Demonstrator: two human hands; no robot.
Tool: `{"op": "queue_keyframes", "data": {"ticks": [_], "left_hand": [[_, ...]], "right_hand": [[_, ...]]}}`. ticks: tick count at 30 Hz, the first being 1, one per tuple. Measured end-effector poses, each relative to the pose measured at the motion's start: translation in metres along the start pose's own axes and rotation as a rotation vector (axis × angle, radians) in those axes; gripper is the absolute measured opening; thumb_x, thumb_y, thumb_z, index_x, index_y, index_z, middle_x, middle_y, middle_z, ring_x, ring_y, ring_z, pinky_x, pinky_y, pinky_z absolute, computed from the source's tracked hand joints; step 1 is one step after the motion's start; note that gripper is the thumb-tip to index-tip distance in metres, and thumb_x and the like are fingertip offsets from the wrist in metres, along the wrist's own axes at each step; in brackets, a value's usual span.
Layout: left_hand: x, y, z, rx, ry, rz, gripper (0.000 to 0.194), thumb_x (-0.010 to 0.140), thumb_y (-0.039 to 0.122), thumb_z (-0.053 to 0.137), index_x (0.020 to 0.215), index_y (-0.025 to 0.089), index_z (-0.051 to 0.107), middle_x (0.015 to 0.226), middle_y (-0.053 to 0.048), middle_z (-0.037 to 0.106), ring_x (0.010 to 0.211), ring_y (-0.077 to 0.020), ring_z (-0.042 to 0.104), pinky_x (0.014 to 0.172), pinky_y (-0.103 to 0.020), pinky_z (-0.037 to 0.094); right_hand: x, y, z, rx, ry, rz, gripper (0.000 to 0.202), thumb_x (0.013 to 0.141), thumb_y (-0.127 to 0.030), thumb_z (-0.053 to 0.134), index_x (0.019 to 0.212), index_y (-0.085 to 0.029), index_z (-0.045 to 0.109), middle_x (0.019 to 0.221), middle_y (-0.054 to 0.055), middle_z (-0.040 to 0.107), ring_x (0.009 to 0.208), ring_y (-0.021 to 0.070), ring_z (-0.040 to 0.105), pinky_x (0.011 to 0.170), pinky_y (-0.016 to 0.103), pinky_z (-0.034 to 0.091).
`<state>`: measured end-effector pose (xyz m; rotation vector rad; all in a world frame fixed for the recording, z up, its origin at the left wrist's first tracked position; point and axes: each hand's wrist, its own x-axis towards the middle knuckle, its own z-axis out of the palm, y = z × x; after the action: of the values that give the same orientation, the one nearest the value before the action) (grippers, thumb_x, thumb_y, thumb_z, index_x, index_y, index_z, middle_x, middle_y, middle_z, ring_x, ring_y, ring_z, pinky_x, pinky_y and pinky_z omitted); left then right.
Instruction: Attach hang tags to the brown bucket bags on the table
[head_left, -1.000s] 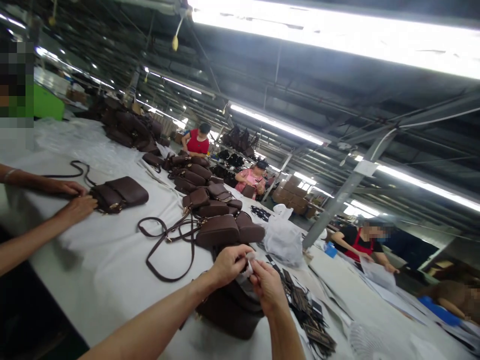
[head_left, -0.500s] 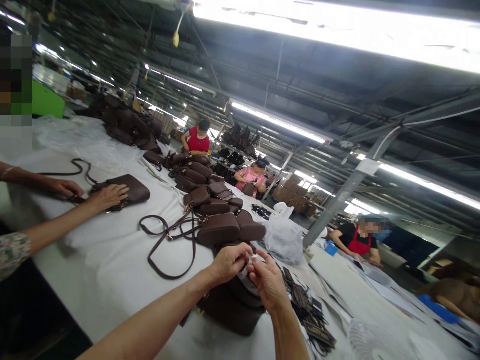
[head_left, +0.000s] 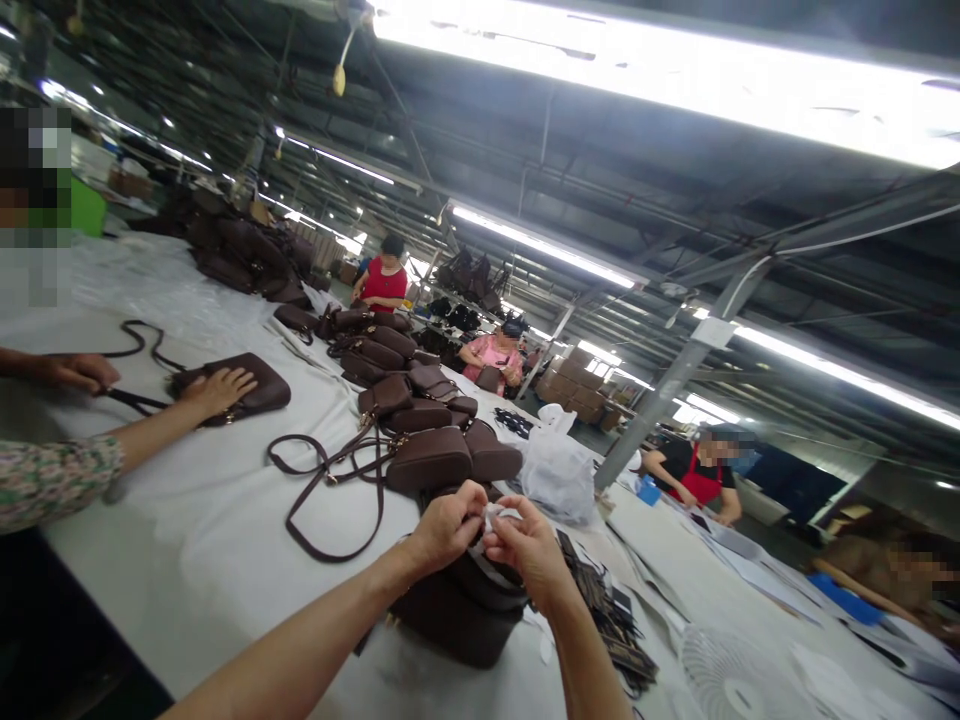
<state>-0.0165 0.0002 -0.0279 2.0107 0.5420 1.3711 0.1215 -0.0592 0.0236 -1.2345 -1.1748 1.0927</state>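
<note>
My left hand (head_left: 448,524) and my right hand (head_left: 523,545) meet above a dark brown bag (head_left: 457,618) standing at the front of the table. Between their fingertips is a small crumpled white piece (head_left: 495,514), pinched from both sides. Its exact shape is too small to tell. Just beyond my hands lie more brown bags (head_left: 429,459), and a thin brown strap (head_left: 322,553) loops over the white cloth to their left. Black tags with cords (head_left: 613,625) lie in a heap to the right of my right hand.
At left, a person's hand (head_left: 222,391) rests on a brown bag (head_left: 264,384). A white plastic bag (head_left: 559,470) sits by a metal post (head_left: 645,425). A white fan (head_left: 731,672) is at lower right. Several people are at work farther back.
The view has shifted slightly. More of the white piece shows between my fingers. At left, the other person's far hand has moved left, pulling a strap straighter.
</note>
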Motion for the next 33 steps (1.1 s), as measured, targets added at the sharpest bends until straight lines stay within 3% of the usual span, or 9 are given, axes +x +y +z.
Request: {"op": "queue_keyframes", "data": {"ticks": [6, 12, 14, 17, 19, 23, 25, 29, 33], "left_hand": [[0.000, 0.000, 0.001, -0.031, 0.024, -0.013, 0.008, 0.079, 0.013, 0.046, 0.078, 0.018, 0.052, 0.067, 0.003, 0.054, 0.063, -0.0117, 0.048, 0.061, -0.021, 0.035], [0.004, 0.001, 0.000, -0.093, 0.047, -0.030, 0.010, 0.077, 0.012, 0.047, 0.082, 0.017, 0.054, 0.070, 0.002, 0.057, 0.066, -0.0120, 0.051, 0.064, -0.021, 0.037], [0.005, 0.001, 0.000, -0.111, 0.049, -0.028, 0.010, 0.078, 0.013, 0.047, 0.081, 0.017, 0.055, 0.070, 0.002, 0.057, 0.066, -0.0121, 0.051, 0.065, -0.021, 0.038], [0.007, 0.001, -0.001, -0.106, 0.029, -0.024, 0.010, 0.078, 0.014, 0.046, 0.080, 0.016, 0.056, 0.070, 0.002, 0.056, 0.066, -0.0121, 0.050, 0.065, -0.021, 0.037], [0.008, 0.001, -0.003, -0.077, 0.003, -0.038, 0.010, 0.079, 0.015, 0.047, 0.080, 0.016, 0.056, 0.069, 0.002, 0.055, 0.067, -0.0123, 0.049, 0.065, -0.022, 0.036], [0.013, 0.001, -0.008, -0.046, -0.137, -0.075, 0.008, 0.078, 0.013, 0.047, 0.079, 0.015, 0.054, 0.072, 0.002, 0.052, 0.071, -0.0127, 0.047, 0.067, -0.022, 0.035], [0.018, 0.001, -0.011, -0.059, -0.215, -0.086, 0.007, 0.078, 0.013, 0.046, 0.075, 0.015, 0.052, 0.071, 0.003, 0.048, 0.071, -0.0120, 0.044, 0.067, -0.022, 0.034], [0.035, 0.004, -0.020, -0.081, -0.384, -0.100, 0.011, 0.075, 0.009, 0.042, 0.068, 0.015, 0.048, 0.066, 0.004, 0.041, 0.069, -0.0110, 0.040, 0.066, -0.021, 0.033], [0.053, 0.011, -0.031, -0.098, -0.530, -0.138, 0.010, 0.076, 0.012, 0.044, 0.072, 0.014, 0.053, 0.069, 0.003, 0.048, 0.068, -0.0114, 0.044, 0.064, -0.021, 0.034]], "right_hand": [[-0.005, -0.006, 0.000, 0.098, -0.029, 0.063, 0.037, 0.058, -0.035, 0.081, 0.077, -0.014, 0.057, 0.072, 0.003, 0.067, 0.069, 0.0155, 0.067, 0.064, 0.023, 0.056], [-0.001, -0.009, 0.001, 0.020, 0.039, 0.047, 0.051, 0.055, -0.045, 0.082, 0.086, -0.016, 0.055, 0.070, 0.002, 0.067, 0.067, 0.0175, 0.068, 0.061, 0.025, 0.056], [0.001, -0.010, 0.002, -0.100, 0.030, 0.002, 0.053, 0.057, -0.045, 0.081, 0.093, -0.017, 0.055, 0.068, 0.002, 0.067, 0.066, 0.0200, 0.068, 0.060, 0.028, 0.056], [0.003, -0.010, 0.003, -0.450, 0.026, -0.109, 0.029, 0.078, -0.044, 0.062, 0.090, -0.018, 0.057, 0.061, 0.000, 0.063, 0.058, 0.0203, 0.065, 0.050, 0.028, 0.050], [0.002, -0.012, 0.004, -0.900, 0.048, -0.293, 0.016, 0.089, -0.029, 0.047, 0.084, -0.019, 0.059, 0.063, 0.002, 0.062, 0.056, 0.0183, 0.062, 0.049, 0.024, 0.043], [-0.001, -0.023, 0.007, -1.747, 0.064, -0.595, 0.021, 0.090, -0.009, 0.041, 0.086, -0.016, 0.061, 0.084, 0.008, 0.063, 0.063, 0.0166, 0.060, 0.050, 0.027, 0.028], [0.002, -0.034, 0.007, -1.860, 0.088, -0.621, 0.020, 0.092, -0.010, 0.041, 0.086, -0.015, 0.060, 0.084, 0.008, 0.063, 0.064, 0.0167, 0.060, 0.051, 0.029, 0.024], [0.008, -0.060, 0.003, -1.803, 0.268, -0.576, 0.016, 0.095, -0.019, 0.043, 0.087, -0.015, 0.057, 0.088, 0.007, 0.064, 0.072, 0.0187, 0.060, 0.054, 0.029, 0.023], [0.010, -0.078, 0.008, -1.803, 0.191, -0.521, 0.016, 0.095, -0.019, 0.043, 0.089, -0.015, 0.057, 0.089, 0.006, 0.066, 0.077, 0.0191, 0.061, 0.055, 0.030, 0.022]]}}
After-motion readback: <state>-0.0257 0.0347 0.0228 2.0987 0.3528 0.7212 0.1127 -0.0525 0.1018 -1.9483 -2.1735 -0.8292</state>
